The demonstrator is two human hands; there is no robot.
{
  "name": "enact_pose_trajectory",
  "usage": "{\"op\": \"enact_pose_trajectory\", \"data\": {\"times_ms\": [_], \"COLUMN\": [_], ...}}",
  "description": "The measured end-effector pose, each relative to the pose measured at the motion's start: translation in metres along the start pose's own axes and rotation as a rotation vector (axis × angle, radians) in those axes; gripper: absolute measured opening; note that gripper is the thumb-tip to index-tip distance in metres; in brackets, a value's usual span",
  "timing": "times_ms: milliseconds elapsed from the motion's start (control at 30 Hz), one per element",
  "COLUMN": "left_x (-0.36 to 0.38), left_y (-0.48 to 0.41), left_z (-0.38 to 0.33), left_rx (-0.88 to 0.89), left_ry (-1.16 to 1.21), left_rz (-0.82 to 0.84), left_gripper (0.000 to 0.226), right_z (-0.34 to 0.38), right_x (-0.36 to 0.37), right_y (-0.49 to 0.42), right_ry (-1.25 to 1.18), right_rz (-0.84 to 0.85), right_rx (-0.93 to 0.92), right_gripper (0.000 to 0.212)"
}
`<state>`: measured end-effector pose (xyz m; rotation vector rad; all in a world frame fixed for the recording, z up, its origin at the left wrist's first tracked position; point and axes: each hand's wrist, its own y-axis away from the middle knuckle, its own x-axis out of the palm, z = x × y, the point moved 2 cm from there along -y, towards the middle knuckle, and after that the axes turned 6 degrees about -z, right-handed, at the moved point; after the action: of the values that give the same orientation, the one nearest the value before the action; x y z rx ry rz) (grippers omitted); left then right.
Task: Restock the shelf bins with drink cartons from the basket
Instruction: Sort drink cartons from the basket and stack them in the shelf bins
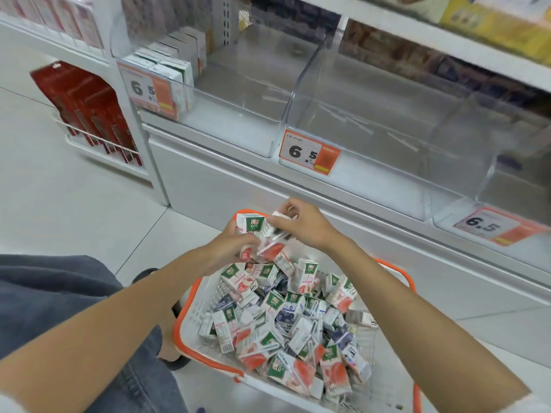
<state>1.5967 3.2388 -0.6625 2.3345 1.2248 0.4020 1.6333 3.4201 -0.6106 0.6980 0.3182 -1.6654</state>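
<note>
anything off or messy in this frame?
Nothing spilled or visibly damaged. The drink cartons lie jumbled at all angles in the basket, unlike the neat row in the left bin; the middle bin holds none.

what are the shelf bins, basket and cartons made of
The shelf bins look like clear glossy plastic, likely acrylic: the walls are see-through. The basket seems moulded white plastic, slotted, with an orange rim. The cartons look like printed coated paperboard with sharp folded edges.
</note>
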Motion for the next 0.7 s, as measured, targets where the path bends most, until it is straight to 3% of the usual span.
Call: {"op": "enact_pose_trajectory", "data": {"times_ms": [133,267,333,433,533,700], "left_x": [0.013,-0.003,-0.017,-0.043,-0.074,-0.136], "left_y": [0.007,0.010,0.013,0.019,0.026,0.018], "left_z": [-0.019,-0.047,-0.070,-0.108,-0.152,-0.215], "left_rx": [0.077,0.137,0.212,0.345,0.478,0.728], "left_ry": [-0.081,-0.091,-0.108,-0.160,-0.195,-0.550], "left_rz": [0.082,0.103,0.106,-0.015,-0.130,-0.394], "left_gripper": [0.077,0.088,0.085,0.085,0.111,0.121], "right_z": [0.031,0.057,0.076,0.115,0.157,0.214], "right_x": [-0.001,-0.011,-0.016,-0.024,-0.033,-0.047], "right_y": [-0.003,-0.004,-0.008,-0.024,-0.043,-0.089], "right_ry": [0.067,-0.085,-0.207,-0.241,-0.234,-0.339], "right_rz": [0.001,0.256,0.323,0.220,0.078,-0.261], "right_rx": [-0.044,0.017,0.037,-0.033,-0.147,-0.258], "right_gripper": [0.043,0.065,0.064,0.055,0.048,0.050]}}
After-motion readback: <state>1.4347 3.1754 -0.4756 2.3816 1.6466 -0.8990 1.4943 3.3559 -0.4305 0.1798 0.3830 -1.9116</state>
